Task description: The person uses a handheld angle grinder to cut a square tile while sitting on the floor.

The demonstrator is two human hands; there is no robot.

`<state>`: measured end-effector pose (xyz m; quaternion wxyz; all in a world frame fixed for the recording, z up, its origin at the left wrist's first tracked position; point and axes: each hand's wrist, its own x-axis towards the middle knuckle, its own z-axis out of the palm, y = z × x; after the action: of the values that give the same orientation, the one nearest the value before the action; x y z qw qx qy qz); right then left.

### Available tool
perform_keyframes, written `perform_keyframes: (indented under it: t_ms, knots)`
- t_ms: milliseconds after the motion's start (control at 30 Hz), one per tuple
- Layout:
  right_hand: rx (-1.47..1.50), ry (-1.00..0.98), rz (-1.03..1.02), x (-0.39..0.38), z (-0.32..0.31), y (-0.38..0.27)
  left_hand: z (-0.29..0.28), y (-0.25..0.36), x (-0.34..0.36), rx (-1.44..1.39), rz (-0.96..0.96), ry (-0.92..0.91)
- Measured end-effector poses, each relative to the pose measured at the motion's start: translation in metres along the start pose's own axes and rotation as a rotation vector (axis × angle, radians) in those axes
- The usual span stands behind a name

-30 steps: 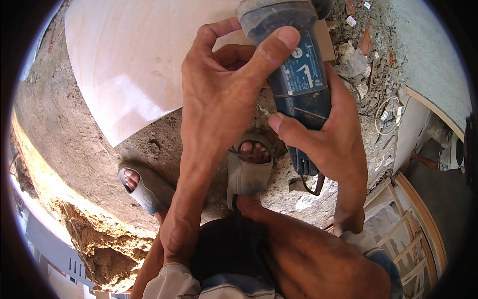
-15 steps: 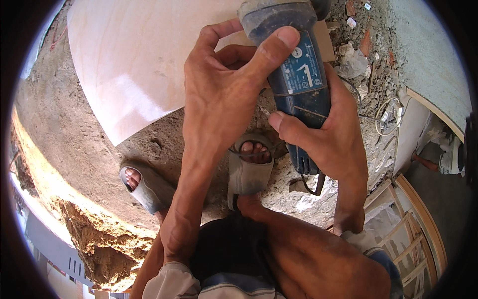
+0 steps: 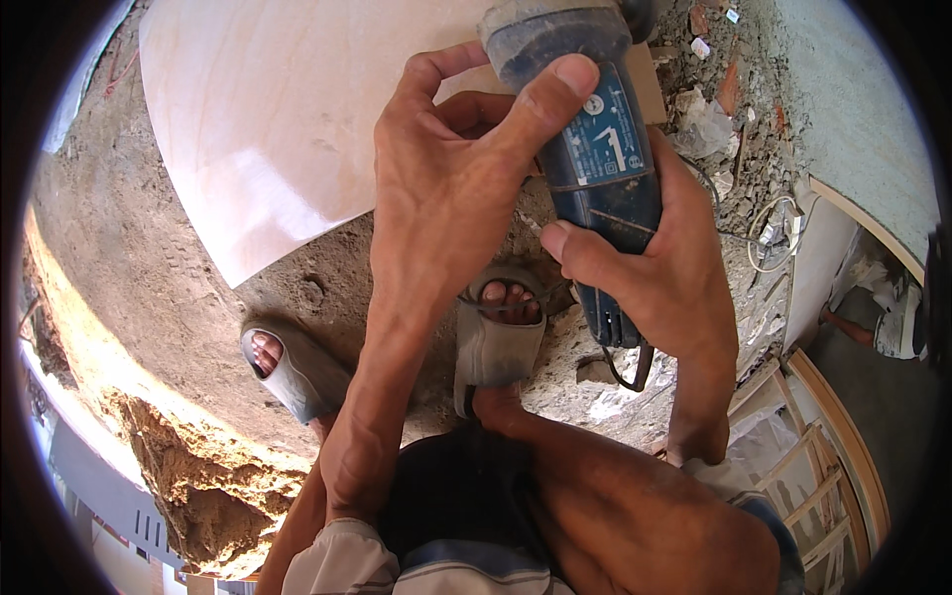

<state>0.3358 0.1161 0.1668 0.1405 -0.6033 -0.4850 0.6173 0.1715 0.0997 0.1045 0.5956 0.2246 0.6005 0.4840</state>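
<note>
An angle grinder point(image 3: 607, 203) with a dark blue body and a dusty grey head is held up in front of me, head end away from me. My left hand point(image 3: 461, 149) grips it near the head, the thumb pressed on the body just below the head and the fingers curled behind. My right hand point(image 3: 659, 263) is wrapped round the lower body, its thumb across the near face. A black cord leaves the grinder's near end. Beneath and beyond lies a large pale, glossy tile point(image 3: 248, 129); the grinder's head covers part of its right side.
My sandalled feet point(image 3: 504, 342) stand on rough dirt ground. Rubble and a crumpled plastic bag point(image 3: 702, 124) lie along the wall at right, beside a coiled pale cable point(image 3: 778, 233). A wooden frame point(image 3: 838, 446) leans at lower right. A sand heap point(image 3: 203, 476) sits at lower left.
Both hands and the grinder have shifted very slightly to the right. The grip of each hand stays the same.
</note>
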Motion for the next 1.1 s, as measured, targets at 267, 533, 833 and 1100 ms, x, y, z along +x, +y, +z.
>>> perform_keyframes:
  t_ms: [267,533,833,1100]
  knots:
    - [0.005,-0.008,0.03,0.0,-0.0002,-0.0036,-0.0018,0.0017,-0.0008,0.051,-0.022,0.004]
    - [-0.02,0.012,0.025,-0.001,-0.0012,-0.0022,-0.0003,0.0022,-0.0013,0.051,-0.036,0.003]
    - [-0.008,0.002,0.036,-0.003,-0.0013,-0.0028,-0.0005,0.0019,-0.0032,0.045,-0.034,-0.002]
    - [0.021,0.008,0.024,-0.0047,-0.0009,0.0004,0.0009,0.0029,-0.0029,0.036,-0.045,-0.006]
